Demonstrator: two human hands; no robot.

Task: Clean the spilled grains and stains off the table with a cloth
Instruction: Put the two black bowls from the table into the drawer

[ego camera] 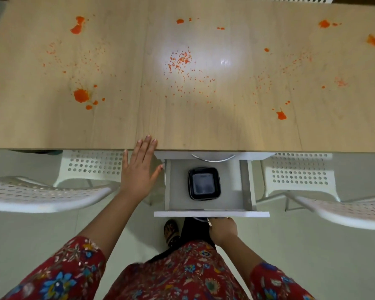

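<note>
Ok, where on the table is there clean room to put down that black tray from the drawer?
The near strip of the table, between the left hand and the front-right stain, is bare. So is the near edge left of that hand. The grains crowd the centre; stains dot both ends.

grip: right hand (pixel 222 229) on drawer (pixel 211 213) front
container (pixel 204 184): in drawer, just beyond grip
table (pixel 204 131): beyond grip, over drawer back
left hand (pixel 139 167): left of grip, fingertips on table edge
grains (pixel 180 61): on table, straight beyond grip
stains (pixel 81 95): on table, both sides
chairs (pixel 299 169): flank grip
</note>
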